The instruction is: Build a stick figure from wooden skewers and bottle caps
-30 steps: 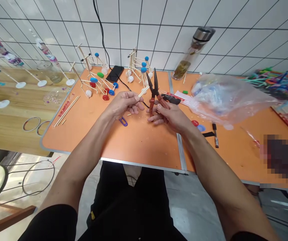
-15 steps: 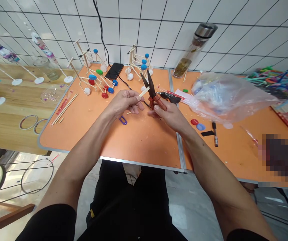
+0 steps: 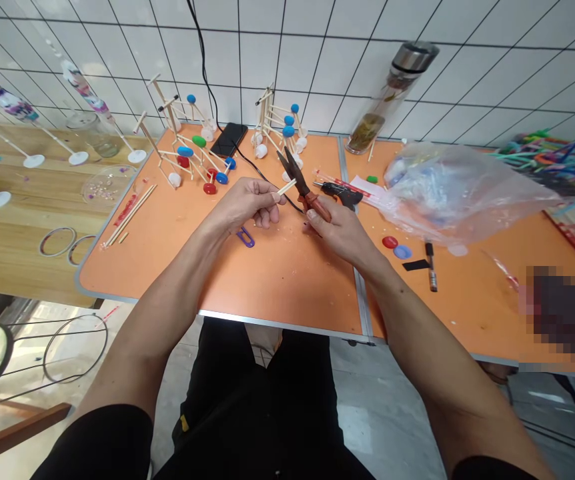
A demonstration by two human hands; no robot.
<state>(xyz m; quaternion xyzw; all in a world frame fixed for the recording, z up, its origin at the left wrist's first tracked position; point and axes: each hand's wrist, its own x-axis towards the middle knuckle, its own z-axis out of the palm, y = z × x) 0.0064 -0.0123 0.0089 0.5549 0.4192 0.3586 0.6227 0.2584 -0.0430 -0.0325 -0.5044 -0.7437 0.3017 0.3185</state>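
My left hand (image 3: 252, 201) pinches short pale wooden sticks (image 3: 286, 187) between thumb and fingers, their free ends pointing right. Wrapped around the red handles of dark-jawed pliers (image 3: 307, 193) is my right hand (image 3: 335, 225). The jaws point up and to the left, a little apart, and the stick ends lie at them; whether the jaws touch the wood I cannot tell. Under my left hand, a purple clip-like piece (image 3: 245, 237) lies on the orange table (image 3: 277, 280). Behind my hands stand stick models with blue, red and white caps (image 3: 185, 152) and a second such model (image 3: 267, 123).
Long sticks (image 3: 130, 217) lie at the left. A phone (image 3: 229, 140) and black cable are at the back. To the right are a glue gun (image 3: 340, 193), a glass bottle (image 3: 387, 100), a plastic bag (image 3: 462, 193), bottle caps (image 3: 390, 242) and a marker (image 3: 431, 267).
The pliers have tilted left and their handles have come closer together as my right fingers closed. The jaws have moved to the stick ends. My left hand has stayed nearly still.
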